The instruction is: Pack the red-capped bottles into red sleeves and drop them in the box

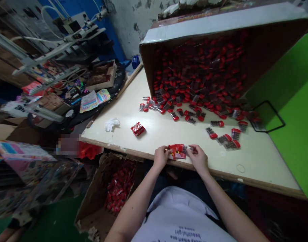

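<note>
At the table's front edge, my left hand (161, 157) has its fingers closed on the left side of a red printed packet (176, 151). My right hand (198, 158) pinches a small clear container (185, 149) with dark pieces inside, at the packet's right side. The container's far end touches or enters the packet; which one is hard to tell. To the left on the table lies a small stack of red packets (138, 129). Several red-capped clear containers (232, 145) lie loose beyond my right hand.
A large tipped cardboard box (146, 64) spills red-capped containers onto the table (154, 134). Crumpled white tissue (111, 124) lies left, a rubber band (240, 168) right. Below the edge stands a carton (90, 198) of red packets. A machine (68, 30) stands at the back left.
</note>
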### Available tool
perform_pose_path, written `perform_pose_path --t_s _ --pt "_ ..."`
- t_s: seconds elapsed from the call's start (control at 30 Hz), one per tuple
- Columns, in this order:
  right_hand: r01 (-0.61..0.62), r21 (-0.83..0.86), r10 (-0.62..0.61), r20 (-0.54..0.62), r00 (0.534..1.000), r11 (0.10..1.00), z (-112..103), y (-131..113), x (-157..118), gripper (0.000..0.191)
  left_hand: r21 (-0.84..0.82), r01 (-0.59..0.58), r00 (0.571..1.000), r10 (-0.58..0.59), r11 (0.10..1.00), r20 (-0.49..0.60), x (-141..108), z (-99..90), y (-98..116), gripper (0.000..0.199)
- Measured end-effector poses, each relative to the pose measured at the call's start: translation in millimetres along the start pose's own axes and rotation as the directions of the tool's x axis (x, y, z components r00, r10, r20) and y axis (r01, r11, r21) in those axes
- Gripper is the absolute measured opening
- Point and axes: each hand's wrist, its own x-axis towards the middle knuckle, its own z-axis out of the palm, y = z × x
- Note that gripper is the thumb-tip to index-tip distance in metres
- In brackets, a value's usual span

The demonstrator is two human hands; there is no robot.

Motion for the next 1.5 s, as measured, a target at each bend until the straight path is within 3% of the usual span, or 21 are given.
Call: perform_pose_path --t_s 0.07,0.17,0.3,0.43,0.5,0.67,0.87,1.03,1.17,1.33,1.5 --pt "0.029 -0.073 -0.027 0.019 0.999 0.997 -4 2 -1 0.04 -0.084 0.045 0.999 -0.047 0.995 -0.021 0 -4.3 0 0.004" --pt "0.015 -0.11 -0.011 0.04 0.999 0.994 -9 1 -4 0.042 -0.185 0.1 0.994 -0.106 0.978 -0.019 -1 -5.7 1 0.008" --pt "-0.088 0.136 0.077 0.086 0.993 0.987 -16 -15 -13 0.038 -0.374 0.174 0.983 -0.183 0.911 0.011 -5 -5.5 10 0.022" --pt "-0.16 0.388 0.119 0.129 0.984 0.907 -21 -44 -25 0.034 -0.695 0.274 0.95 -0.302 0.665 0.085 -10 -9.9 27 0.033" --pt "-0.173 0.444 0.115 0.156 0.981 0.879 -20 -58 -30 0.031 -0.763 0.286 0.939 -0.327 0.58 0.104 -12 -12.1 36 0.036" --pt "-0.163 0.466 0.078 0.197 0.977 0.87 -10 -82 -35 0.028 -0.809 0.321 0.938 -0.282 0.493 0.2 -21 -13.4 49 0.035" --pt "-0.087 0.4 0.014 0.182 0.983 0.912 -7 -89 -34 0.028 -0.867 0.381 0.924 -0.157 0.321 0.348 -34 -15.4 51 0.024" --pt "-0.076 0.403 -0.005 0.196 0.981 0.912 -10 -94 -35 0.029 -0.86 0.438 0.899 -0.156 0.263 0.41 -38 -12.1 54 0.021" --pt "-0.068 0.409 -0.014 0.195 0.981 0.91 -11 -96 -35 0.029 -0.851 0.437 0.899 -0.18 0.293 0.4 -39 -9.3 57 0.016" --pt "-0.076 0.431 0.012 0.149 0.989 0.899 -19 -93 -32 0.03 -0.863 0.388 0.92 -0.186 0.322 0.344 -38 -16.3 64 0.015" --pt "-0.048 0.414 0.007 0.1 0.995 0.909 -33 -92 -34 0.028 -0.892 0.364 0.917 -0.27 0.268 0.293 -32 -23.2 70 0.015"
